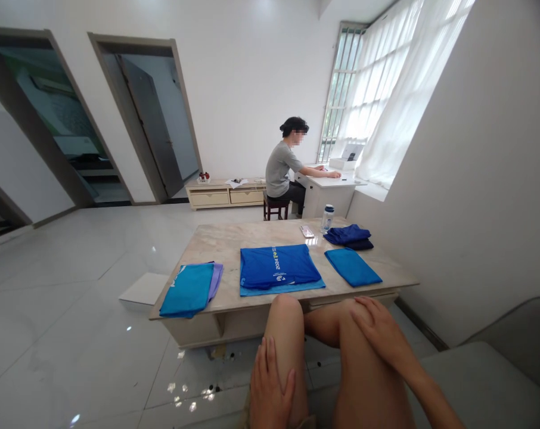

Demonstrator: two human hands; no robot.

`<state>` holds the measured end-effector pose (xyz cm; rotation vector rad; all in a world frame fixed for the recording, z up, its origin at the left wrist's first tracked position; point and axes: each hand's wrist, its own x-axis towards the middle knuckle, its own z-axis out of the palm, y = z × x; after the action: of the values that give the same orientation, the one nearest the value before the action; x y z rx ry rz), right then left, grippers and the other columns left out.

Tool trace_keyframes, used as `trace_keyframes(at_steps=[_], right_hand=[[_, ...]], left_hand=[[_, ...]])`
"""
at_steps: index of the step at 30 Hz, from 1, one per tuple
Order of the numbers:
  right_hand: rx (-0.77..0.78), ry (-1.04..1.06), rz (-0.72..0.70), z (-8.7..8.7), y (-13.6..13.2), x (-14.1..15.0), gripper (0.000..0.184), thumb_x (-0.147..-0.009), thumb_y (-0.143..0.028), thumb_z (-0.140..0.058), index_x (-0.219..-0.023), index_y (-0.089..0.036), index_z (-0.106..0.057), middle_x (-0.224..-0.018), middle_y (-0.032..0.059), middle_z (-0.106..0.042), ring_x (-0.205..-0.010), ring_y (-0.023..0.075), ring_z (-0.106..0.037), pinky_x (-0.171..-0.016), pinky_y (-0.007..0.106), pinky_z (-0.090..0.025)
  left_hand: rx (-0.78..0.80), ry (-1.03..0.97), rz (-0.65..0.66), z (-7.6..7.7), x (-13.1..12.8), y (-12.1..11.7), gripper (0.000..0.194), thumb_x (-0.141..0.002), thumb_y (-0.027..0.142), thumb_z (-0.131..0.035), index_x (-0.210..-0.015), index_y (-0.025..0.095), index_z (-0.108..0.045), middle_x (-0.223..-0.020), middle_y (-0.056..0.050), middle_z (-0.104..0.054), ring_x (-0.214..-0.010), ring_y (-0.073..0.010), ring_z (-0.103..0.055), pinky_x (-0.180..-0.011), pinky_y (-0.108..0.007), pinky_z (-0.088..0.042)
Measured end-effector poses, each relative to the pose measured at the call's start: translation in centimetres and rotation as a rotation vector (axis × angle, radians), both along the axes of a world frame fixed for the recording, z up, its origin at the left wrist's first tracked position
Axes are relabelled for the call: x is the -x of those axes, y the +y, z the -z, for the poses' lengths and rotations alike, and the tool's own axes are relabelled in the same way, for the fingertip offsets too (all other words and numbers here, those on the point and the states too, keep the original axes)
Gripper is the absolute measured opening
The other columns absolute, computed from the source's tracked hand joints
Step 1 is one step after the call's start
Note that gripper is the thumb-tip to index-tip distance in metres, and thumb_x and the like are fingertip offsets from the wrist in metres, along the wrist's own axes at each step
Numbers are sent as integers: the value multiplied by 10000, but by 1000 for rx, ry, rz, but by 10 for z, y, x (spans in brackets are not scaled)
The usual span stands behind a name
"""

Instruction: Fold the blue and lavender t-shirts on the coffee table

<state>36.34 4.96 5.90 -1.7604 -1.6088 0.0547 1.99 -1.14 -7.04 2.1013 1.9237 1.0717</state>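
Observation:
My left hand point(271, 387) lies flat on my left thigh, fingers stretched out and holding nothing. On my right knee rests my right hand point(379, 328), also open and empty. In front of my knees, a folded blue shirt point(261, 265) with white and yellow print lies on lighter blue cloth at the middle of the marble-topped table point(225, 238). Folded teal cloth point(189, 289) sits at the table's left end, with purple cloth point(216, 279) showing under it. To the right is a folded blue cloth point(353, 267); behind it lies a crumpled navy garment point(348, 235).
A clear bottle point(327, 219) and a phone point(306, 231) stand and lie near the table's far edge. Beyond, a person point(281, 167) in grey sits on a stool at a white desk point(326, 193). A low cabinet point(225, 195) lines the back wall. Beside me is a sofa point(489, 381).

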Motion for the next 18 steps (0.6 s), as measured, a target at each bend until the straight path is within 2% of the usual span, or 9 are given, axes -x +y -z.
trace_keyframes(at_steps=[3,6,7,9,11,12,15,18], right_hand=[[84,148,37,-9,0,16,512,-1019,-554,-517,-1287,-197,-768,-1336,164,-785,-1246,341,-747,-1161,550,-563],[79,222,81,-5,0,44,538,-1033,-562,-487,-1309,-187,-756,-1343,168,-787,-1254,343,-749,-1158,553,-568],[58,227,98,-2,0,55,545,-1044,-557,-477,-1341,-185,-743,-1374,165,-776,-1275,339,-740,-1170,548,-561],[27,217,118,4,-3,77,548,-1064,-540,-471,-1409,-186,-710,-1427,160,-751,-1309,332,-721,-1184,531,-555],[26,195,110,6,-5,95,540,-1071,-537,-483,-1438,-202,-694,-1434,154,-746,-1304,334,-720,-1161,519,-574],[30,179,100,6,-5,103,531,-1069,-542,-491,-1433,-214,-696,-1422,150,-752,-1288,339,-726,-1141,520,-588],[26,111,63,2,-1,117,493,-1061,-542,-505,-1417,-259,-696,-1393,132,-765,-1245,361,-740,-1087,542,-614],[27,24,-6,-3,7,120,456,-1054,-505,-526,-1436,-311,-683,-1408,108,-759,-1231,378,-742,-1052,559,-618]], left_hand=[[21,-45,-13,-3,-6,-4,694,-1058,394,-546,-1727,250,-431,-1705,-159,-542,-1553,-375,-542,-1250,-562,-495],[73,-131,-15,-10,3,-1,651,-1057,437,-561,-1666,217,-494,-1656,-191,-560,-1520,-372,-565,-1232,-549,-503],[101,-173,-2,-14,10,5,596,-1062,463,-564,-1602,210,-556,-1586,-193,-608,-1467,-360,-608,-1201,-534,-527],[169,-261,37,-25,31,27,430,-1092,505,-527,-1356,214,-702,-1342,-157,-715,-1274,-318,-708,-1089,-487,-588],[221,-323,72,-38,56,65,406,-1128,510,-448,-1049,233,-734,-1084,-100,-736,-1048,-274,-740,-949,-433,-612],[219,-336,81,-44,69,89,431,-1136,501,-421,-963,237,-716,-1014,-85,-727,-983,-265,-733,-904,-419,-605],[150,-280,64,-54,98,170,358,-1113,454,-449,-1000,232,-706,-1017,-86,-731,-966,-272,-719,-902,-422,-583],[190,-96,-40,-51,110,242,282,-1095,387,-483,-1102,205,-698,-1098,-114,-740,-1037,-291,-704,-929,-423,-553]])
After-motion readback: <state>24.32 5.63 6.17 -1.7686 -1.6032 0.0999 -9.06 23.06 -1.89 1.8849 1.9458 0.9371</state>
